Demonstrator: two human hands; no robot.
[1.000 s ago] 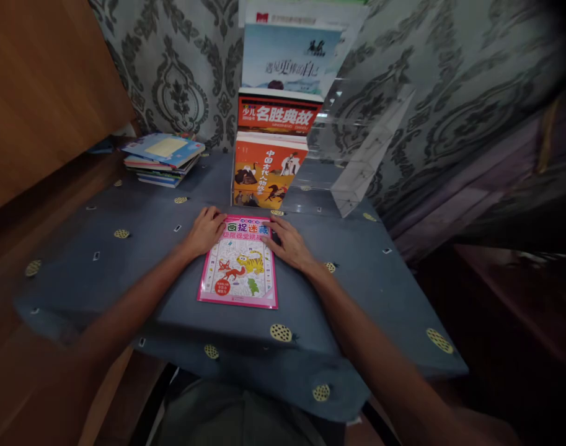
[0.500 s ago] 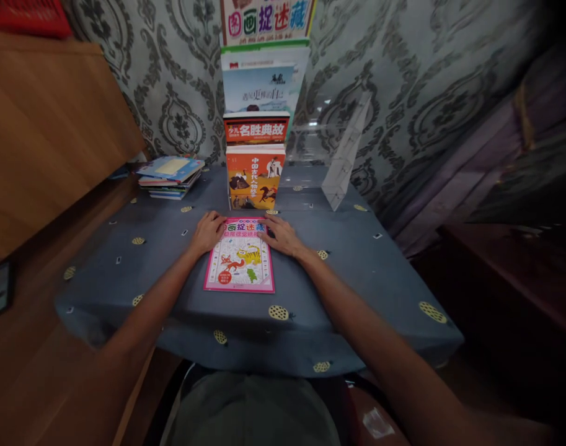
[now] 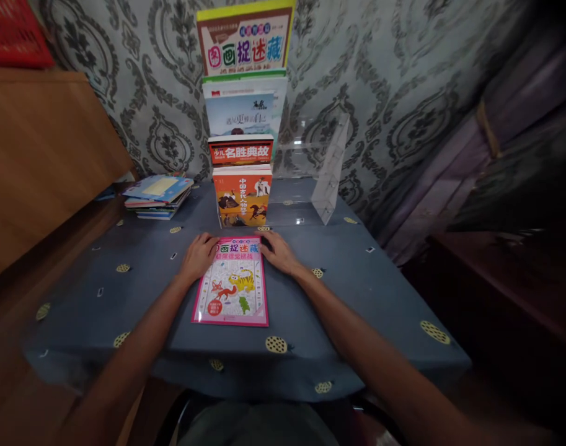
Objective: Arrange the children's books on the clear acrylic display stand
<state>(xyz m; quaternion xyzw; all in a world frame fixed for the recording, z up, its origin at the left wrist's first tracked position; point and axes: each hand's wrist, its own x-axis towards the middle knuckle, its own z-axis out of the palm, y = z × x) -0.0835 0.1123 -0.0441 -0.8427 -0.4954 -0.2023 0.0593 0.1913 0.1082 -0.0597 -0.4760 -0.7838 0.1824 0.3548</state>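
A pink-bordered children's picture book (image 3: 229, 291) lies face up on the blue tablecloth, with a yellow tiger and a red fox on its cover. At its upper left corner rests my left hand (image 3: 200, 257), fingers slightly bent and lying over the edge rather than wrapped round it. My right hand (image 3: 280, 254) lies by the upper right edge, thumb apart from the fingers and close to the cover's side. Whether the thumb touches the book I cannot tell. Just beyond stands a clear book rack (image 3: 331, 170), its left column filled with upright books, an orange book (image 3: 242, 197) lowest.
A stack of thin books (image 3: 159, 195) lies at the back left of the table (image 3: 357, 297). To the left is a wooden cabinet (image 3: 45, 155) with a red basket (image 3: 15, 37) on top. Patterned wallpaper is behind, and a curtain (image 3: 454, 167) hangs at the right.
The view has tilted up, showing more of the tallest book. My right hand's fingers and thumb have shifted right, off the book's cover. My left hand stays at the left corner.
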